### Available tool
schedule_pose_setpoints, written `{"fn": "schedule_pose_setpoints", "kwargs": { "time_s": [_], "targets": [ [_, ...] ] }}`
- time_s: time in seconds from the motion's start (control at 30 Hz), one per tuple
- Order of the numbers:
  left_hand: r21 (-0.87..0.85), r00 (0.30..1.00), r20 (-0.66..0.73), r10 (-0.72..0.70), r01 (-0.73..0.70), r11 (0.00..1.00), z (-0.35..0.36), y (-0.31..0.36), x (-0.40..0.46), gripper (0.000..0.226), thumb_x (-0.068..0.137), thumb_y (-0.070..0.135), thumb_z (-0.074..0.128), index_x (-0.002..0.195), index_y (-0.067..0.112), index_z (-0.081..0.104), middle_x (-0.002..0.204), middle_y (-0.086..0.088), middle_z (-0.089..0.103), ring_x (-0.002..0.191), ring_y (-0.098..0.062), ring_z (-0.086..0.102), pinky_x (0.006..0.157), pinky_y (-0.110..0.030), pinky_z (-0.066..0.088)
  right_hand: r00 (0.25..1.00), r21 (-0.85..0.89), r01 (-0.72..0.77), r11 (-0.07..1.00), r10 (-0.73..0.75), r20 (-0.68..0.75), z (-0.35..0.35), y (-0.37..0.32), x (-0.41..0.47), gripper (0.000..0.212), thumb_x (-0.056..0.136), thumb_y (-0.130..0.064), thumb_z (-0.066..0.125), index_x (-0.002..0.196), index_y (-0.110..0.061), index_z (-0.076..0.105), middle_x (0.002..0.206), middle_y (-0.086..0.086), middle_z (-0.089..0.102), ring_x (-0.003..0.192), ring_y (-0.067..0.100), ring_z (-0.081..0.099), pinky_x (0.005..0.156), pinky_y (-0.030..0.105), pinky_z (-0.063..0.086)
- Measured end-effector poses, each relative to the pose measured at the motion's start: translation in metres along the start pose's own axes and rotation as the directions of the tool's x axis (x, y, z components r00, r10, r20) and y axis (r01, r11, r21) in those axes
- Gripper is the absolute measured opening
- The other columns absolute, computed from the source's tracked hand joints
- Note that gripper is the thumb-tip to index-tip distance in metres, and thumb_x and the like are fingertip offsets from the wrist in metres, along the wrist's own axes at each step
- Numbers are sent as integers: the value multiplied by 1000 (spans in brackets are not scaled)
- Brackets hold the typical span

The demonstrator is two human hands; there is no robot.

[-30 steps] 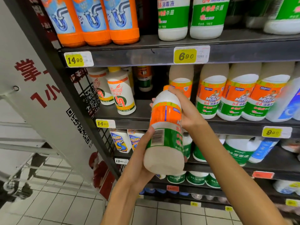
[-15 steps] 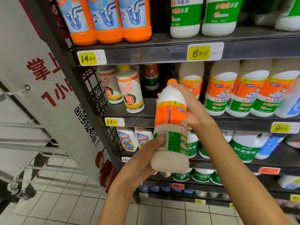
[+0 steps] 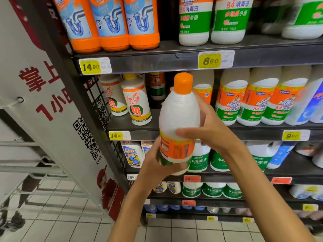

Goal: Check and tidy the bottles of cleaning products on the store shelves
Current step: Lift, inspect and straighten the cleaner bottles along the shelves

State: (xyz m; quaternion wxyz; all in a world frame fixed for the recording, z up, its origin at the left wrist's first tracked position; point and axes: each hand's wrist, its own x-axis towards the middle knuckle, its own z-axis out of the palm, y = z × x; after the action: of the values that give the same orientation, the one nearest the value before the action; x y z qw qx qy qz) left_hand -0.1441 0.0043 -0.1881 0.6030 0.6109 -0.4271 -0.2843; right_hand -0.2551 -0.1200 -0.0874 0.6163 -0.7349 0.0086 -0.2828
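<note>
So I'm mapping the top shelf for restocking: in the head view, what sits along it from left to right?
Three orange drain cleaner bottles → a dark gap → two white-and-green disinfectant bottles → blurred green-and-white bottles at the right edge.

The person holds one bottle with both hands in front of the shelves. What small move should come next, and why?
Probably set the held bottle back into the gap on the middle shelf, left of the matching Mr Muscle bottles, front label outward. The left hand and right hand hold it upright, in front of that gap.
</note>
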Motion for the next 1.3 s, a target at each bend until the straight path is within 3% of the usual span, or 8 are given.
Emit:
{"fn": "schedule_pose_setpoints", "kwargs": {
  "time_s": [0.2,0.3,0.47,0.63,0.9,1.07,1.2,1.3],
  "targets": [
    [164,980,-49,191,-181,970,-4,0,7,79,51,26,91,118,4,56,105,6,67,100,-2,62,78,-11,48,973,-203,193,960,-161,165,4,-16,-15,82,59,-4,82,130,-16,43,130,0,53,118,11,52,86,17,46],
    [69,986,9,166,-166,984,-11,8,5,74,47,26,87,114,18,57,103,10,70,100,-4,63,79,-14,50,978,-71,177,982,-167,124,3,-15,-14,77,63,-11,79,130,-24,43,124,-14,57,116,7,55,85,17,48],
    [-90,978,207,4,15,996,-23,12,-1,88,39,46,92,116,21,57,108,3,71,104,-16,66,81,-23,53,999,193,24,981,-28,19,5,-11,7,87,54,-63,79,125,-20,51,118,1,64,111,24,61,93,44,51],
    [-196,966,255,-41,93,976,-16,-1,-10,72,61,35,85,124,18,55,119,-6,67,114,-25,61,91,-37,52,997,278,-73,958,77,-4,14,1,20,81,57,-47,81,123,-8,55,113,23,63,104,40,61,93,57,46],
    [-50,997,-76,11,-15,999,7,9,8,69,50,52,73,112,31,50,105,11,66,92,1,66,71,-14,52,919,110,-75,991,112,-379,26,1,30,45,72,-40,69,111,-21,61,102,3,71,91,17,70,73,32,57],
    [-319,997,7,-72,70,945,1,5,6,79,43,78,74,103,28,66,97,9,75,94,-16,70,72,-25,56,971,243,-111,964,157,-178,7,-8,34,42,82,-36,58,121,-20,57,108,0,70,100,13,66,79,27,52],
    [-488,968,235,-94,201,849,-1,0,3,77,56,71,75,116,22,68,112,-9,71,104,-27,66,84,-40,54,964,458,-229,859,265,-16,8,2,33,86,59,-44,85,131,-12,49,129,20,58,120,35,55,100,47,45],
    [-486,971,210,-111,202,850,4,-3,6,78,58,73,71,119,24,64,115,-5,70,108,-23,65,83,-34,55,964,427,-169,888,240,-117,11,3,34,49,77,-32,65,122,-14,55,113,13,68,109,30,63,91,42,53]
  ]
}}
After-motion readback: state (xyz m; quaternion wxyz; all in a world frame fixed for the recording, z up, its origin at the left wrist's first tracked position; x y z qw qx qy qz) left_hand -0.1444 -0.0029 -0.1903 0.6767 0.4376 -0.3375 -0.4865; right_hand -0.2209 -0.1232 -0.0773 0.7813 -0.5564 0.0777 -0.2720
